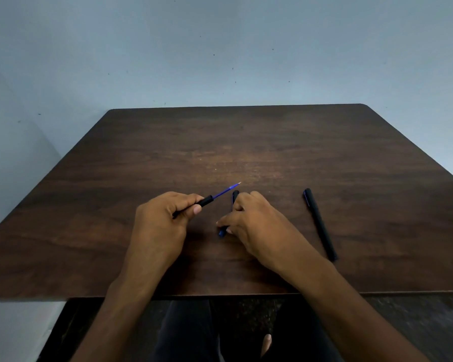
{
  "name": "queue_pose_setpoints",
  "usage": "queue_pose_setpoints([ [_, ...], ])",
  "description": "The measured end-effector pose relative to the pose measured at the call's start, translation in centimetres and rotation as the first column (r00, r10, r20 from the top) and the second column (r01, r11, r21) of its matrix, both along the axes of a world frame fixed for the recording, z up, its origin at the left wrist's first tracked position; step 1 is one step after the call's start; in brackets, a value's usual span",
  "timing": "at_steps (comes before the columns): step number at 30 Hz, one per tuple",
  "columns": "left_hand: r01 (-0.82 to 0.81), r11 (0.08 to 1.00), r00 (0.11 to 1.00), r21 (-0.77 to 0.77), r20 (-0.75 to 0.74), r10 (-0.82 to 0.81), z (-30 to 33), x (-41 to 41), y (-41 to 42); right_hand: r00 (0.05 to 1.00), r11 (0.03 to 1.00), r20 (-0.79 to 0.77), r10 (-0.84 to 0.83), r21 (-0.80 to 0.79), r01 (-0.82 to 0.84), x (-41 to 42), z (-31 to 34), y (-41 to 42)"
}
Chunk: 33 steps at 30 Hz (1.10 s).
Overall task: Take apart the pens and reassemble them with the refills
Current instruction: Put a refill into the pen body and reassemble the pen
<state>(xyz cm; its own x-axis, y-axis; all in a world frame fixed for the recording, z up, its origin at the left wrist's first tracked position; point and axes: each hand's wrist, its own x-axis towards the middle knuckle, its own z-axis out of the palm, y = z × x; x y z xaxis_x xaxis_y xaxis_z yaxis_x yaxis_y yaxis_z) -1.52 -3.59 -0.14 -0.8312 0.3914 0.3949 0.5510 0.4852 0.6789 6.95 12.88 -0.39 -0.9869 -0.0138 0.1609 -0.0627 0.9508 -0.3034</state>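
Note:
My left hand [165, 218] grips a black pen barrel [203, 202] from which a blue refill [225, 191] sticks out, its tip pointing up and to the right. My right hand [249, 218] rests on the table with its fingers closed around small black pen parts; a black cap [235, 195] shows above the fingers and a blue-ended piece [222, 232] shows below them. A whole black pen [320, 224] lies untouched on the table to the right of my right hand.
The dark wooden table [246, 147] stands against a pale blue wall. Its near edge runs just below my forearms, with my legs and the dark floor underneath.

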Motion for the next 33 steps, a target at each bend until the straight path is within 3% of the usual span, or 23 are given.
queue_pose_setpoints([
  [6,0.008,1.0,1.0,0.018,-0.005,-0.008,-0.1,0.0,0.1,0.998,0.998,-0.061,-0.026,-0.056,0.023,0.4,0.0,0.5],
  [10,0.01,1.0,1.0,0.013,-0.02,-0.01,0.0,0.1,0.1,0.979,0.972,-0.153,-0.137,-0.211,0.103,1.5,0.6,1.6],
  [13,0.017,1.0,1.0,0.008,-0.027,-0.017,-0.1,0.2,0.2,0.946,0.879,-0.167,-0.276,-0.443,0.179,2.0,0.7,2.5],
  [18,0.045,0.999,0.999,0.001,-0.025,-0.045,-0.3,0.4,0.6,0.856,0.795,-0.32,-0.407,-0.585,0.159,2.5,0.2,3.7],
  [22,0.075,0.996,0.996,-0.045,-0.041,-0.077,-0.2,0.9,0.9,0.882,0.652,-0.236,-0.409,-0.751,0.102,3.2,1.0,4.1],
  [26,0.091,0.994,0.996,-0.056,-0.017,-0.092,0.0,1.2,1.3,0.896,0.588,-0.214,-0.389,-0.807,0.062,3.3,1.2,4.0],
  [33,0.091,0.993,0.995,-0.076,-0.037,-0.094,0.3,1.3,1.5,0.915,0.61,-0.197,-0.353,-0.789,0.066,3.2,1.1,4.3],
])
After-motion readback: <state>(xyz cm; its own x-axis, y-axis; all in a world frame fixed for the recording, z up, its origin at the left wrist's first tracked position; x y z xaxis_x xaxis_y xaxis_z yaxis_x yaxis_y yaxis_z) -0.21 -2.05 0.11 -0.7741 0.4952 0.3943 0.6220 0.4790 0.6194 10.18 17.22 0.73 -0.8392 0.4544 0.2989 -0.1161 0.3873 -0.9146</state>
